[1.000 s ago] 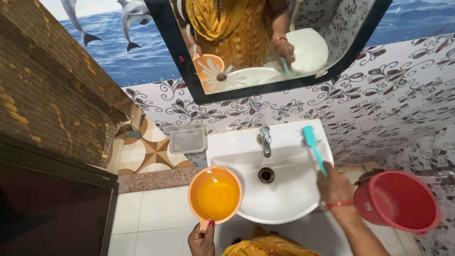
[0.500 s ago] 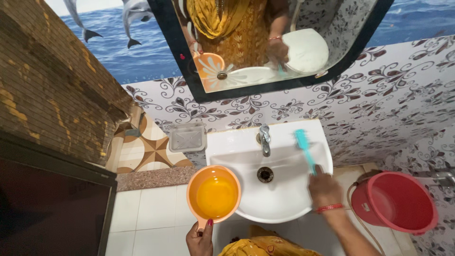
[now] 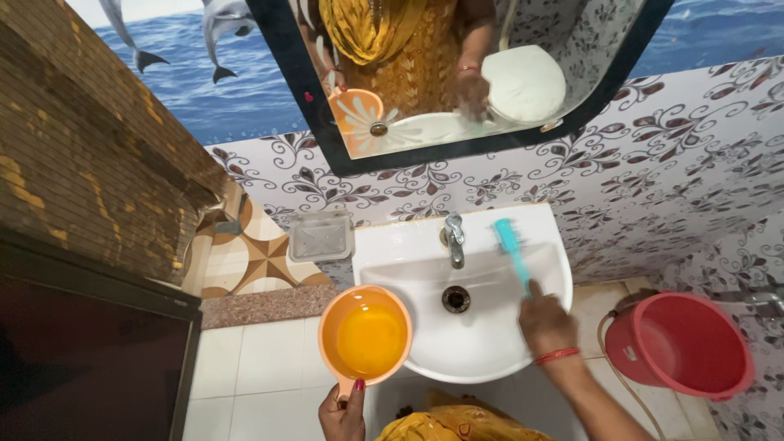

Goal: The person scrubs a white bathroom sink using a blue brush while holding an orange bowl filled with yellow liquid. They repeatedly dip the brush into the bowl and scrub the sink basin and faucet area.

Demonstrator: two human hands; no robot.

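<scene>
- I look down into a small bathroom with floral wall tiles, a mirror (image 3: 457,73) above and a white floor.
- The white basin (image 3: 465,343) holds nothing but its drain and a tap (image 3: 454,238) on the back edge.
- My left hand (image 3: 343,415) is closed on the handle of an orange mug (image 3: 365,335); yellowish liquid sits inside, off the basin's left edge.
- A red bucket (image 3: 682,345) stands right of the basin; I cannot tell what it holds.
- The teal brush (image 3: 511,249) is slim, its head near the basin's back right corner.
- My right hand (image 3: 545,322) wraps the handle's near end, the brush reaching out beyond my grip.
</scene>
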